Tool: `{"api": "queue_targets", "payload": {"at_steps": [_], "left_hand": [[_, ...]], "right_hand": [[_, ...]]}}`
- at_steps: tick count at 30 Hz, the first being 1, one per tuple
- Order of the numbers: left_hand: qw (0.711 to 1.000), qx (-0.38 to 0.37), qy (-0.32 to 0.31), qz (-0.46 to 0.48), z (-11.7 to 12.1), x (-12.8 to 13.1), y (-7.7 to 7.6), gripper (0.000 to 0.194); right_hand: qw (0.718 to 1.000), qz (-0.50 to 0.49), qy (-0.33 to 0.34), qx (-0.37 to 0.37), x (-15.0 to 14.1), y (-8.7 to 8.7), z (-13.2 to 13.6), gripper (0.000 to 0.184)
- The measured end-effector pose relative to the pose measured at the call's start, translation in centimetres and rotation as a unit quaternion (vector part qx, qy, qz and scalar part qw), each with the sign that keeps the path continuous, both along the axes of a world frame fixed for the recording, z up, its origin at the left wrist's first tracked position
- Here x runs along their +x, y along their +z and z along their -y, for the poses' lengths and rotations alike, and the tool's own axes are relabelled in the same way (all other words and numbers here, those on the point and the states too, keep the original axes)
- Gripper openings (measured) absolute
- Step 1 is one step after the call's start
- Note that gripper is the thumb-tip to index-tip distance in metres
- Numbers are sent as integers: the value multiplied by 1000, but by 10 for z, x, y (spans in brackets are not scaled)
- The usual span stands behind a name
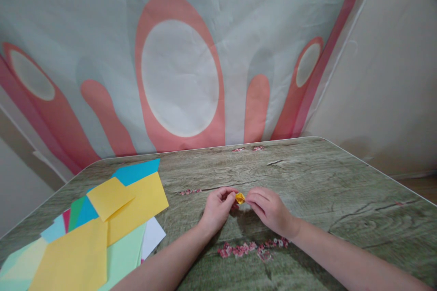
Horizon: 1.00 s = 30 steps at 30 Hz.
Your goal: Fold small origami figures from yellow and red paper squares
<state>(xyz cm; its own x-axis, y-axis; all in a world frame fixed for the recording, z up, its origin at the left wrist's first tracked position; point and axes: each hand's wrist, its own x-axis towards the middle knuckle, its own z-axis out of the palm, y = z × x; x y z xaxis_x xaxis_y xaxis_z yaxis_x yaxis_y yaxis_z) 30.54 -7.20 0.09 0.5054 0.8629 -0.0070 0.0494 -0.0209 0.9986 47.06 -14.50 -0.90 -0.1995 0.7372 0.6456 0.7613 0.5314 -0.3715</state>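
A small piece of folded yellow paper is held just above the table, between my two hands. My left hand pinches its left side with thumb and fingers. From the right, my right hand closes its fingertips on the other edge. The fingers hide both ends of the paper, so its full shape does not show.
On the left of the wood-patterned table lies a loose pile of coloured sheets, with a yellow sheet, a blue sheet and a white sheet. A printed cloth hangs behind the table's far edge.
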Motion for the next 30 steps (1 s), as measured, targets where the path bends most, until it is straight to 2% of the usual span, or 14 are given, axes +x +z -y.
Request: {"api": "queue_targets", "payload": {"at_steps": [6,14,19,23,30], "left_hand": [[1000,7,15,4,1,0,2,22],[998,-58,11,31,-6,0,0,29],[1000,-15,-11,4,-4,0,-3,25],[1000,16,-19,-4,-2,0,-3,23],[1000,-8,-14,-1,-3,0,-3,24]], "right_hand": [[1000,1,-6,13,-1,2,0,15],[1000,-6,-21,5,4,2,-2,15],[1000,-19,-13,-14,3,3,-1,14],[1000,9,-5,-8,2,2,-1,20],[1000,1,2,7,3,1,-2,18]]}}
